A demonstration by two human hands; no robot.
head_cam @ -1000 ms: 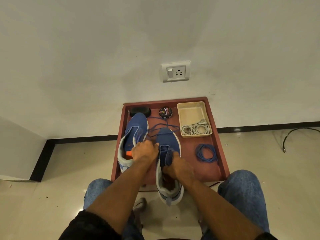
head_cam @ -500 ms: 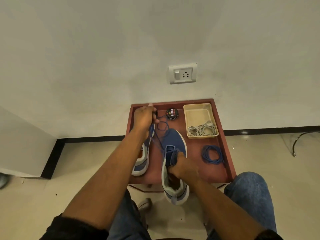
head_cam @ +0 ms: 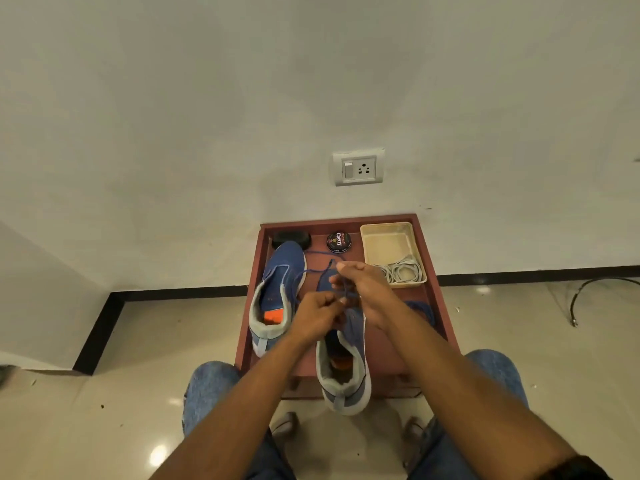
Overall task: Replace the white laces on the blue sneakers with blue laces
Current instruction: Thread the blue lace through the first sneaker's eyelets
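L hand and R hand meet over the near sneaker, both pinching the blue lace; fingers curled on it, look like they're crossing or threading ends at the eyelets, exact hole hidden by fingers. Lace slack runs fwd from the hands toward the far sneaker's toe. Near sneaker sits w/ heel hanging off the counter edge, toe under the hands. Far sneaker just left of it, no lace visible in it, orange insole showing. White laces already out, coiled in the beige tray at back right. Second blue lace coil lies on the counter right of R wrist, partly hidden, unused. Polish tin and a black oval item at the back. Est: removal done for both shoes; blue lacing under way on shoe 1, how many eyelets done can't tell; shoe 2 not started. Roughly half or less.
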